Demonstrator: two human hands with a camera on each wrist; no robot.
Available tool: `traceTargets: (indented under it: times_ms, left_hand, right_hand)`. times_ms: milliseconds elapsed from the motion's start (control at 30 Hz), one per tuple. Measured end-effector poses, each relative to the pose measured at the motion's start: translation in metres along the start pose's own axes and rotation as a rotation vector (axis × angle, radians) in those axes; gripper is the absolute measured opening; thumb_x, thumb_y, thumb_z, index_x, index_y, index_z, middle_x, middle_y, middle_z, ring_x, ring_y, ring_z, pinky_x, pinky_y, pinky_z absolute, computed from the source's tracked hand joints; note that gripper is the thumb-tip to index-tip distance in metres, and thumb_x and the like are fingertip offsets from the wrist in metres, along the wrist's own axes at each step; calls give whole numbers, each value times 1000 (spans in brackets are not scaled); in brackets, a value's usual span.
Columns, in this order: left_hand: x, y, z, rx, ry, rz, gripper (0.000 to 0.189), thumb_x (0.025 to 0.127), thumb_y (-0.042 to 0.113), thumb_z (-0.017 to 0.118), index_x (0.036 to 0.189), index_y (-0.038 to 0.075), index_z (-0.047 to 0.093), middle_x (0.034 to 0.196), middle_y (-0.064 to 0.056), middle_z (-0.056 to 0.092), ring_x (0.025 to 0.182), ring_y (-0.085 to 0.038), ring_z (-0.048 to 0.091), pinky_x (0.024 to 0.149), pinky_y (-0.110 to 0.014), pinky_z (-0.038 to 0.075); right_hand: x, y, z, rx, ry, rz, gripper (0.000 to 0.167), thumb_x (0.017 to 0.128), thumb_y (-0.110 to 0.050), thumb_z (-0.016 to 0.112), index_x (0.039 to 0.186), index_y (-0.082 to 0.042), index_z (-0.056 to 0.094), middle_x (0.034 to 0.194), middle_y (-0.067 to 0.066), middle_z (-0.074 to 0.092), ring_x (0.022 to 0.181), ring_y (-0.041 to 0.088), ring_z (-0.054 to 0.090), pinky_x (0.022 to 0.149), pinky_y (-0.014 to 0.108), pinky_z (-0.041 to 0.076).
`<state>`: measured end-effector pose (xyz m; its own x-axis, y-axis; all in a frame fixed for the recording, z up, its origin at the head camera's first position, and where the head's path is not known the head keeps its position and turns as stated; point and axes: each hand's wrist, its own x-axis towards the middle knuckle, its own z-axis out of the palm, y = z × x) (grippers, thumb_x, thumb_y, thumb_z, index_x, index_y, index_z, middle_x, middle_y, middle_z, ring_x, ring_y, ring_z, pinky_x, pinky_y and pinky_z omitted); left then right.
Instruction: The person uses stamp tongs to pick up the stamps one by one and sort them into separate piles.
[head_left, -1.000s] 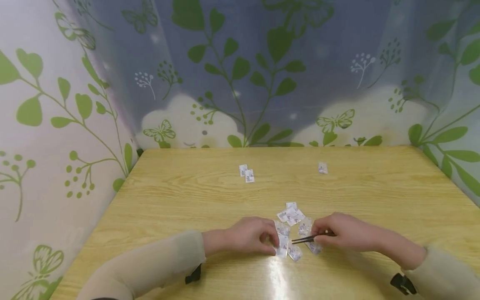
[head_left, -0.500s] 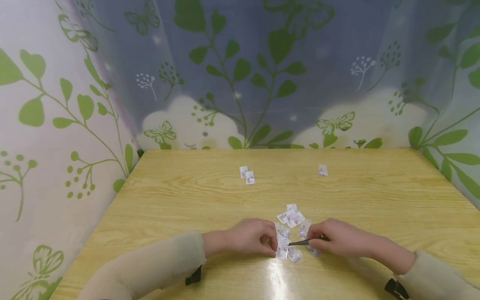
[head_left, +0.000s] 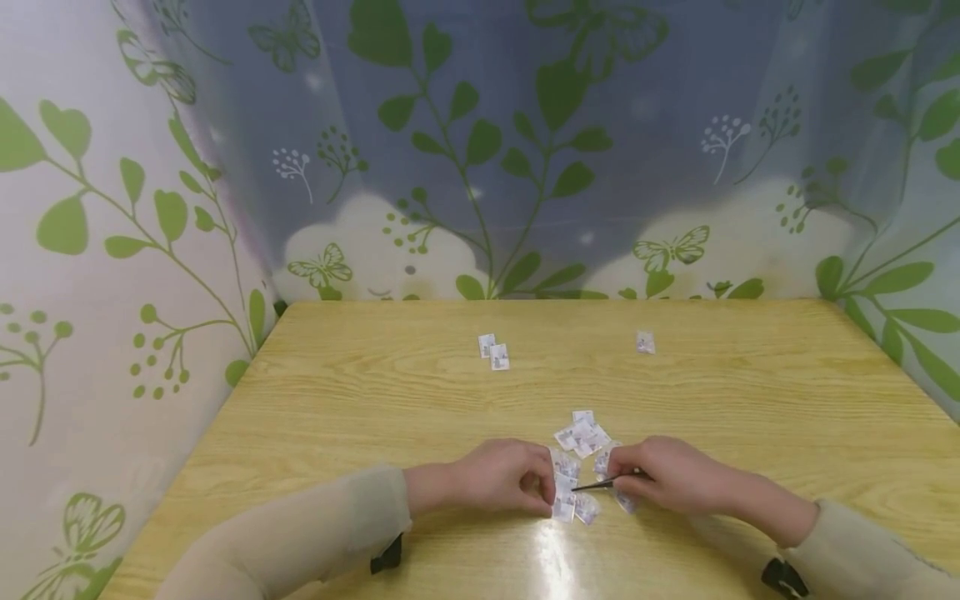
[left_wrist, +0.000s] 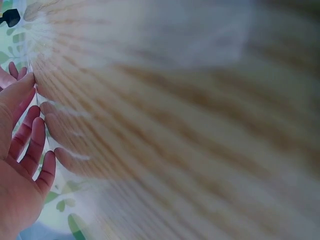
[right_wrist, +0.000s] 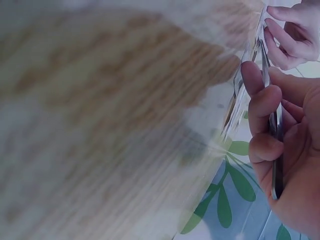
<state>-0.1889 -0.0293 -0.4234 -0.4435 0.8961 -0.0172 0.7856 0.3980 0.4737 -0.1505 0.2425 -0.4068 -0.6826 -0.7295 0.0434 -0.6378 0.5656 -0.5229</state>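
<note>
Tweezers (right_wrist: 276, 145) lie pinched between the thumb and fingers of my right hand (head_left: 671, 473). Their tips reach the right side of a small white printed packet (head_left: 564, 497) in the head view. At that packet's left edge, my left hand (head_left: 502, 477) rests with its fingertips down, thumb and index finger apart. The left wrist view shows the left hand's fingers (left_wrist: 35, 145) loosely bent, their tips on the table surface. Several similar packets (head_left: 583, 435) overlap just beyond. Another packet (head_left: 587, 508) lies close to the right, and others are partly hidden under the right hand.
Two overlapping packets (head_left: 495, 353) lie farther back on the wooden table (head_left: 360, 400), left of middle. A single packet (head_left: 645, 342) sits at the back right. Leaf-patterned curtains (head_left: 480, 150) stand behind the table and at both sides.
My right hand has moved slightly left, bringing the tweezers' tips from beside the packet onto it, and the tips have come together. My left hand stays in place.
</note>
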Motion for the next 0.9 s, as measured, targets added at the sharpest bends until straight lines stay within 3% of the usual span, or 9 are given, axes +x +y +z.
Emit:
traceTargets:
  times_ms: [400,633,900]
  left_hand:
    - [-1,-1,0,20,3,12,7,83,27,77,85,25,70,83,22,53,69,6,47,64,-11,39]
    - [-4,-2,-4,4,-13,18,4,86,24,74,89,24,71,88,21,55,75,7,49,70,-11,40]
    - [-11,-10,-21,-20,62,-34,6,88,26,73,92,22,72,93,18,58,77,4,53,70,-15,43]
  right_hand:
    - [0,0,-1,-3,7,-20,12,96,-16,61,85,-22,60,68,-22,47,56,-5,36,52,19,35]
    - [-3,0,-3,-4,15,-38,13,96,-16,61,85,-23,59,68,-23,46,56,-5,35,51,19,34]
    - [-1,-4,-17,31,1,-33,10,98,-17,58,90,-20,60,66,-19,53,54,-6,37,50,19,36]
